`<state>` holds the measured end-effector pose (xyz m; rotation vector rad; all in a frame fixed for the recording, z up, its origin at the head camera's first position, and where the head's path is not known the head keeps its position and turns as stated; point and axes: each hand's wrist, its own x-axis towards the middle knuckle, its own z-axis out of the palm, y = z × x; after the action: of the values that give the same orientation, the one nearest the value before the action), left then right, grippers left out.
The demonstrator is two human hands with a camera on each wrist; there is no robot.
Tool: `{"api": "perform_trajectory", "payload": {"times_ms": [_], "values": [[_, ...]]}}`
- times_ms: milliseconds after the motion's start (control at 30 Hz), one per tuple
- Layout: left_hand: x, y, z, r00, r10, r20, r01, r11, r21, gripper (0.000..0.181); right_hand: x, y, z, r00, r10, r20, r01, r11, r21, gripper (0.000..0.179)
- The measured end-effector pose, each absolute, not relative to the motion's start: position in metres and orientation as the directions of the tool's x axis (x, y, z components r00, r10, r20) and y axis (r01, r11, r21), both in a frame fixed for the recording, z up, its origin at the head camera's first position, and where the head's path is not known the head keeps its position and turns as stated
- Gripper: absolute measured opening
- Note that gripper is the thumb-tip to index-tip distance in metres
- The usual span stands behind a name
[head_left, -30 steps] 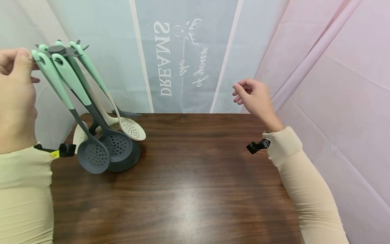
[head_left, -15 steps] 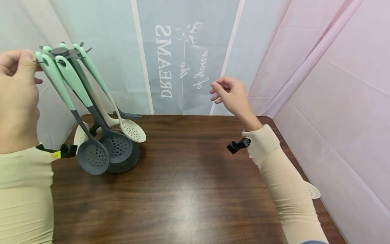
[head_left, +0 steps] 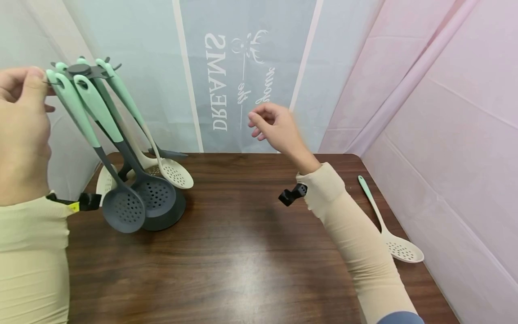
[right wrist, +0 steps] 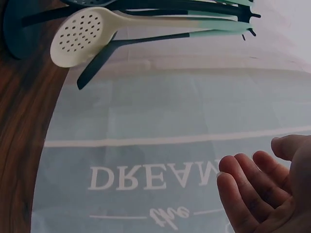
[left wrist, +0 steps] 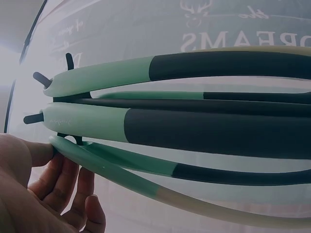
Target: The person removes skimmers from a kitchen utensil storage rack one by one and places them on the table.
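Note:
At the left, a dark rotating rack (head_left: 79, 69) on a round base (head_left: 174, 213) bears several hanging kitchen utensils with mint-green handles. My left hand (head_left: 22, 121) is at its top, pinching the end of a cream-stemmed utensil's green handle (left wrist: 109, 170) by a hook. Dark skimmers (head_left: 123, 209) hang nearest me, and a cream skimmer (head_left: 177, 173) hangs on the right side of the rack. My right hand (head_left: 277, 128) is in the air over the table's back edge, its fingers loosely curled with nothing in them. It stays apart from the rack.
A cream skimmer (head_left: 402, 249) with a green handle lies on the wooden table (head_left: 243, 225) near its right edge, partly behind my right forearm. A printed cloth (head_left: 243, 90) hangs behind the table, and pale cloth walls (head_left: 449, 157) stand at both sides.
My right hand has moved left toward the rack, and its forearm has uncovered the skimmer lying on the right. The left hand keeps its place at the rack's top.

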<state>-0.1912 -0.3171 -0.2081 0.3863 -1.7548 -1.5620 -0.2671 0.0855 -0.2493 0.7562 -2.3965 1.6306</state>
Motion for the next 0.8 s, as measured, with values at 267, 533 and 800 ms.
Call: {"api": "perform_trajectory", "payload": {"times_ms": [267, 533, 800], "values": [[-0.189, -0.316, -0.207, -0.678, -0.654, 0.334, 0.249, 0.223, 0.943, 0.017, -0.260, 0.054, -0.251, -0.827, -0.374, 0.420, -0.526, 0.251, -0.812, 0.014], [-0.186, -0.316, -0.206, -0.688, -0.652, 0.319, 0.233, 0.217, 0.948, 0.020, -0.249, 0.019, -0.252, -0.812, -0.423, 0.403, -0.531, 0.245, -0.811, 0.015], [-0.186, -0.317, -0.207, -0.693, -0.639, 0.335, 0.254, 0.219, 0.942, 0.020, -0.239, -0.013, -0.255, -0.789, -0.484, 0.378, -0.551, 0.288, -0.783, 0.015]]}}
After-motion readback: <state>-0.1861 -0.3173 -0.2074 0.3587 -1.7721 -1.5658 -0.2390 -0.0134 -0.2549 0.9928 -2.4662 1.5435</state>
